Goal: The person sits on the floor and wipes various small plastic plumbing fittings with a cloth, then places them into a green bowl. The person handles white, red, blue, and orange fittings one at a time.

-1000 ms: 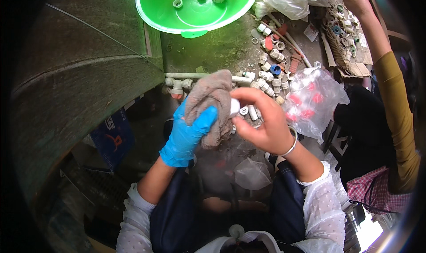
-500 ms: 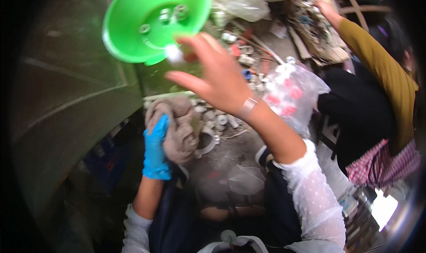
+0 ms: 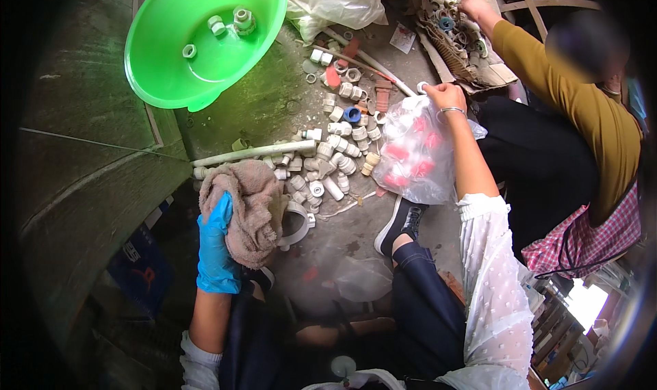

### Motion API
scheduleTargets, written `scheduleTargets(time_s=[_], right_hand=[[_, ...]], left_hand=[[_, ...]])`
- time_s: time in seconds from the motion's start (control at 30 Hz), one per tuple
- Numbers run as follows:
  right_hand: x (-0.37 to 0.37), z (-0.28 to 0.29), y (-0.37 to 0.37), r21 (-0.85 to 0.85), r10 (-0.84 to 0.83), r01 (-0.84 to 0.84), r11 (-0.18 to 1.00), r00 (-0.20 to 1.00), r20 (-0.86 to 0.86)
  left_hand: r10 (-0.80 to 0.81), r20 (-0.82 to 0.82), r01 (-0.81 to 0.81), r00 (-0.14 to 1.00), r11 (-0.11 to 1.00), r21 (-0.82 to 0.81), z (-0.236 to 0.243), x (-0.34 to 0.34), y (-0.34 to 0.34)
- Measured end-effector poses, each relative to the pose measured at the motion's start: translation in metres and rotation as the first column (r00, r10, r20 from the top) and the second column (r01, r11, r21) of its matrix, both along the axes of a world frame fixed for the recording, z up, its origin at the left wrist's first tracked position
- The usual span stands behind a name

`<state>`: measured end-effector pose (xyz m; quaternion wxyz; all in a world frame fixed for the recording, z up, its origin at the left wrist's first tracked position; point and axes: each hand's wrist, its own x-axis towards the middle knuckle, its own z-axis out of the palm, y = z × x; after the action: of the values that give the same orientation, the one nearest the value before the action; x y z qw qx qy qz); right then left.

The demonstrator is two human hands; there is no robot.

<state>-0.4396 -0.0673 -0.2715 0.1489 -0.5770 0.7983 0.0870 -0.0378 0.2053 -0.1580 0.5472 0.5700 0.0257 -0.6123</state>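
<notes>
My gloved left hand (image 3: 220,239), in blue, is closed around a bunched brown-beige cloth (image 3: 248,209). My bare right hand (image 3: 446,98) reaches out to the right, fingertips pinched on a small white pipe fitting (image 3: 422,87). Just below that hand lies a clear plastic bag (image 3: 410,147) with white and red pieces in it. Between my hands, a heap of white plastic pipe fittings (image 3: 328,159) spreads over the ground, with a blue-ringed fitting (image 3: 352,114) among them. A green basin (image 3: 171,75), tilted at the far left, holds three fittings.
A white pipe (image 3: 253,152) lies along the heap's left side. The cloth partly covers a white ring (image 3: 295,226). At right sits a co-worker in a mustard sleeve (image 3: 547,68), one hand at a cardboard tray (image 3: 479,75) of fittings. White sacking (image 3: 335,7) lies behind.
My right hand has swung right from beside the basin to the plastic bag. The white piece it carried there is blurred and cannot be traced. My left hand still grips the cloth.
</notes>
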Motion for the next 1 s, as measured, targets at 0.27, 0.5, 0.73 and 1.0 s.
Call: scheduleTargets(time_s=[0.27,0.5,0.73,1.0], right_hand=[[0.009,-0.012,0.010,-0.060,0.043,-0.047,0.997,0.997,-0.065],[0.019,-0.008,0.005,-0.162,0.035,-0.029,0.986,0.999,0.034],[0.145,0.099,0.102,-0.246,0.307,-0.195,0.949,0.412,0.858],[0.224,0.149,0.170,-0.511,0.672,-0.548,0.662,0.131,0.729]], left_hand=[[-0.066,0.022,0.065,0.998,0.998,0.014,0.007,-0.010,-0.010],[-0.087,0.049,0.087,0.995,0.996,-0.009,0.006,-0.005,-0.009],[-0.157,0.103,0.165,0.982,0.983,-0.076,0.005,-0.005,0.000],[-0.395,0.591,0.629,0.703,0.733,-0.259,0.036,-0.022,-0.025]])
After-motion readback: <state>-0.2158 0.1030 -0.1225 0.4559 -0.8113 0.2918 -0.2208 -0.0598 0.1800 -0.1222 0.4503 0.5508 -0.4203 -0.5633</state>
